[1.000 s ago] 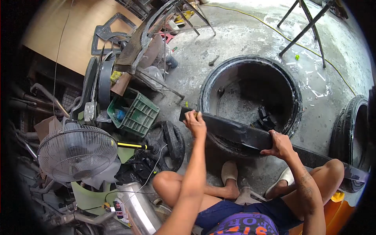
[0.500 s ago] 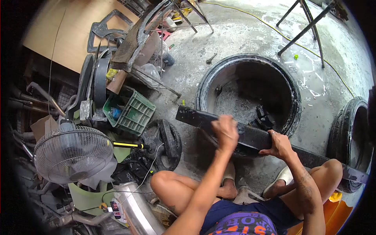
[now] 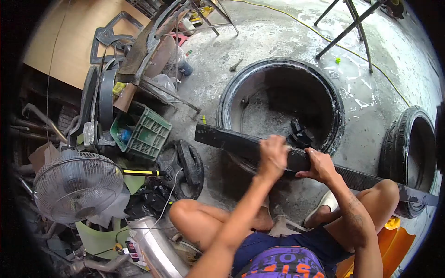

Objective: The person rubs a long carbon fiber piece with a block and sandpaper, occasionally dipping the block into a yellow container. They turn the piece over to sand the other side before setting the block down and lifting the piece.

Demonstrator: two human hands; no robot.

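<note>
A long black panel (image 3: 227,140) slants across the view, its left part over the near rim of a large tire-like ring (image 3: 221,104) and its right end by my right knee. My left hand (image 3: 273,157) is closed on the panel's upper face, blurred; whatever small thing it may pinch is hidden. Farther right, my right hand (image 3: 319,166) grips the panel with the thumb at the near edge and fingers over the far edge. Dark pieces (image 3: 300,134) lie inside the ring, just beyond the panel.
A fan (image 3: 79,185), a green crate (image 3: 148,134) and a silver cylinder (image 3: 155,245) stand at the left. Tires (image 3: 394,157) are on the right. Metal stand legs (image 3: 345,34) and a yellow cable (image 3: 296,17) lie beyond the ring. An orange piece (image 3: 389,250) is at lower right.
The whole view has shifted, so things sit farther left. My left hand has moved right along the panel, nearer my right hand, which keeps its grip.
</note>
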